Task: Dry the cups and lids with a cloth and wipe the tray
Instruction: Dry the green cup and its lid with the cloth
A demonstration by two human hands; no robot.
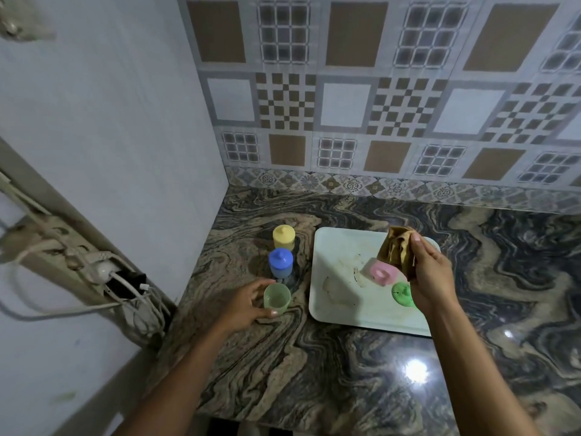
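A white tray (339,278) with brown stains lies on the marble counter. On it sit a pink cup with its lid (380,272) and a green lid (402,294). My right hand (430,278) hovers above them, holding a bunched brown cloth (396,250). Left of the tray stands an uncovered green cup (276,298), upright on the counter, with my left hand (248,306) wrapped around it. Behind it stand a blue cup with its lid (280,262) and a yellow cup with its lid (284,236).
The counter (345,372) ends at a plain wall on the left and a patterned tile wall behind. A power strip with plugs and cables (103,272) hangs on the left wall near the counter's corner.
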